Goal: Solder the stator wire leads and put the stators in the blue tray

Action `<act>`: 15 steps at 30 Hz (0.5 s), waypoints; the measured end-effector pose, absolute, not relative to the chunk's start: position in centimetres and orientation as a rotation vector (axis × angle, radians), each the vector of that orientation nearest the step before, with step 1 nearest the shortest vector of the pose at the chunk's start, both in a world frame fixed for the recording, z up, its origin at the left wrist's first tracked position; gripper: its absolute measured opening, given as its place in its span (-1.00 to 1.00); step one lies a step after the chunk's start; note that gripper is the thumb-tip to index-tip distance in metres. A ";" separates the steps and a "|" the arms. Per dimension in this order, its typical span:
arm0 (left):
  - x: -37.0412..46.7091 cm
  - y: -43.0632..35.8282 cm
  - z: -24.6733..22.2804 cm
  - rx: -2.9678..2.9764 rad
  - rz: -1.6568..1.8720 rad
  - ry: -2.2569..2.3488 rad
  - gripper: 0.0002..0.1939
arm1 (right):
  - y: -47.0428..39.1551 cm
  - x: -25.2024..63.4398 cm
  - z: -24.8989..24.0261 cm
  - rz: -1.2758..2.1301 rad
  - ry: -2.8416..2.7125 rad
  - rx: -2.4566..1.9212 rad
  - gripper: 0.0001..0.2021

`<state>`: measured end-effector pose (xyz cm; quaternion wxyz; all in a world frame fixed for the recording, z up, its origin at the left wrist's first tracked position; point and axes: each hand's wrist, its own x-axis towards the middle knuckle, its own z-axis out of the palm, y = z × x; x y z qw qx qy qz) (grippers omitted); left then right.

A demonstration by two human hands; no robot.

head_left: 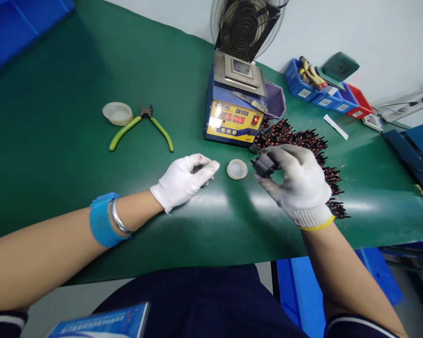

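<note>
- The left hand (183, 180), in a white glove, is resting on the green mat (74, 103), its fingers curling closed around a small dark part (198, 165) that is mostly hidden.
- The right hand (298, 180), in a grey-white knit glove, is hovering above the mat and pinching a dark grey block-shaped part (264, 164) between thumb and fingertips.
- A small clear round dish (237, 169) is sitting on the mat between the 2 hands, touching neither.
- A heap of dark copper-wound coils (296, 138) is lying behind and to the right of the right hand.
- A blue and yellow solder pot (232, 117) is standing behind the dish, its red digits glowing, with a fan (245, 26) behind it.
- Green-handled cutters (144, 126) are lying open beside a second round dish (117, 113), well apart from the left hand.
- A blue wrist strap (104, 218) is sitting on the left forearm.
</note>
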<state>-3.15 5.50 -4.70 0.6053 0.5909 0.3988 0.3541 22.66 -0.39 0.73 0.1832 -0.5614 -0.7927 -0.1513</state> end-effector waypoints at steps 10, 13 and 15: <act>-3.1 5.6 -5.2 1.432 0.818 0.918 -0.59 | 1.8 18.5 0.8 -0.651 -2.642 -1.959 -0.69; -3.1 5.6 -5.2 1.422 0.807 0.924 -0.60 | 1.9 18.6 2.2 -0.629 -2.621 -2.010 -0.64; -3.0 5.7 -5.2 1.417 0.795 0.917 -0.60 | 2.8 18.7 4.1 -0.635 -2.530 -2.117 -0.61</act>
